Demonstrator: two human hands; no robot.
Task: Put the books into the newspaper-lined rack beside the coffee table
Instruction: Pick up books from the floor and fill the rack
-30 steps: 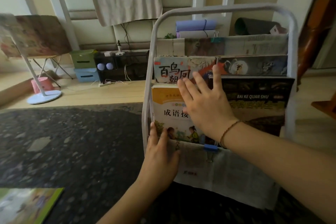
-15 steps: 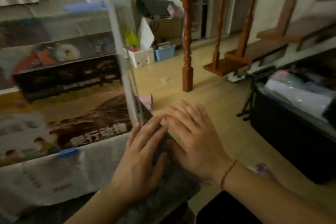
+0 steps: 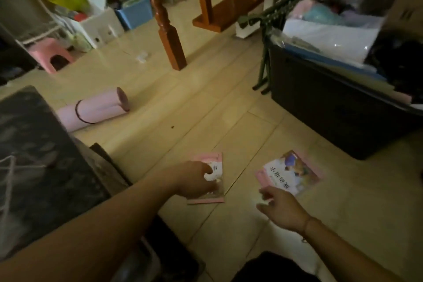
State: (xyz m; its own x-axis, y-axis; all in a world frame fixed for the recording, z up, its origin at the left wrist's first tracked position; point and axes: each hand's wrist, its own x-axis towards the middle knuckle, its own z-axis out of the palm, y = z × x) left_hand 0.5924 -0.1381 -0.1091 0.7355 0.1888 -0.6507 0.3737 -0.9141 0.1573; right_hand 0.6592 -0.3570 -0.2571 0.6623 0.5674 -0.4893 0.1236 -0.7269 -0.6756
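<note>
Two thin pink-edged books lie flat on the wooden floor. My left hand (image 3: 196,179) rests on the left book (image 3: 216,160), fingers bent down onto its cover and hiding most of it. The right book (image 3: 290,173) shows a white cover with an illustration. My right hand (image 3: 280,208) hovers just short of its near corner, fingers apart and holding nothing. A blurred white frame at the far upper left (image 3: 51,18) looks like the side of the rack. The dark speckled coffee table (image 3: 34,155) fills the left.
A rolled pink mat (image 3: 98,107) lies on the floor beside the table. A pink stool (image 3: 49,52), a white box (image 3: 100,26) and a blue bin (image 3: 135,14) stand behind. A wooden post (image 3: 170,39) rises mid-floor. A black crate (image 3: 332,110) stands at right.
My view swung from the rack down to the floor on the right. Both hands left the table corner and dropped toward the two books, the left one landing on a cover.
</note>
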